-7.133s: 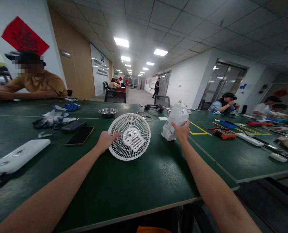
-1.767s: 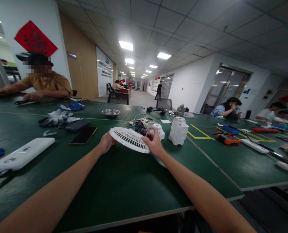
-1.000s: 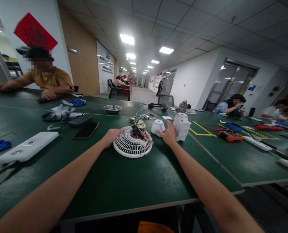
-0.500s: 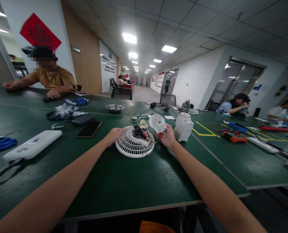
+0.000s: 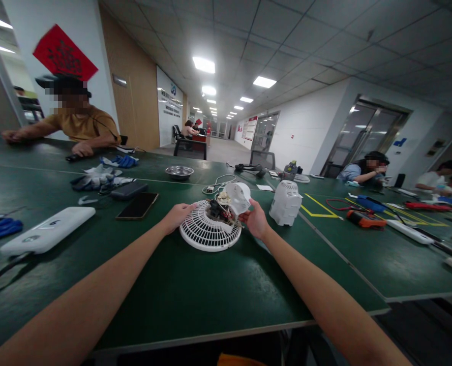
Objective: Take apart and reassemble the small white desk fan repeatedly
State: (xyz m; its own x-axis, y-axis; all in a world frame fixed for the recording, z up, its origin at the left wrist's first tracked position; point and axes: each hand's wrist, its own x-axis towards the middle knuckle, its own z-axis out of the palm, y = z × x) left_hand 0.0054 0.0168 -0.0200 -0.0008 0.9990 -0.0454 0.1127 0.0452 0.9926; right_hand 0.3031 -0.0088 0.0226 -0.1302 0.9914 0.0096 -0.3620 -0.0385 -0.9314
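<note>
A round white fan grille (image 5: pixel 206 236) lies on the green table, with a motor and wiring (image 5: pixel 221 209) standing up from its middle. My left hand (image 5: pixel 178 217) grips the grille's left rim between thumb and fingers. In my right hand (image 5: pixel 257 219) is a white plastic motor cover (image 5: pixel 238 197), tilted and held over the right side of the motor. Whether the cover touches the motor I cannot tell. A white plastic housing (image 5: pixel 285 203) stands upright just right of my right hand.
Left of the grille lie a phone (image 5: pixel 137 206), a dark case (image 5: pixel 128 190), gloves (image 5: pixel 96 178) and a white power bank (image 5: pixel 48 231). A metal bowl (image 5: pixel 179 173) and a white cable (image 5: pixel 226 179) are behind. An orange multimeter (image 5: pixel 366 219) lies right. A person (image 5: pixel 79 122) sits across at left.
My right hand has moved left with the motor cover, bringing it over the motor and turning it so its side shows. My left hand stays on the grille's rim.
</note>
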